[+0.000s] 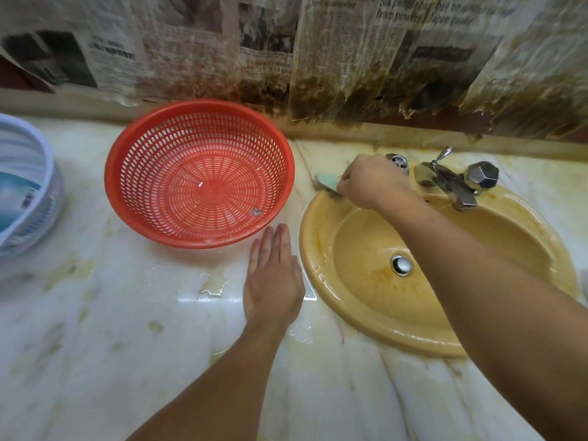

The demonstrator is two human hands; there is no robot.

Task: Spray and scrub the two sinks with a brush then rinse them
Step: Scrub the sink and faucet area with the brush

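While the left hand (274, 278) lies flat, the right hand (372, 181) grips a green brush (326, 183) on the wet yellow sink (321, 300)

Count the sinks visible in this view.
1: the yellow oval ceramic sink set in the marble counter, at right beside the red plastic colander. The second sink is out of view.

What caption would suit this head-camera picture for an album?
Right hand scrubs the yellow sink rim with a brush; left hand rests flat on the counter.
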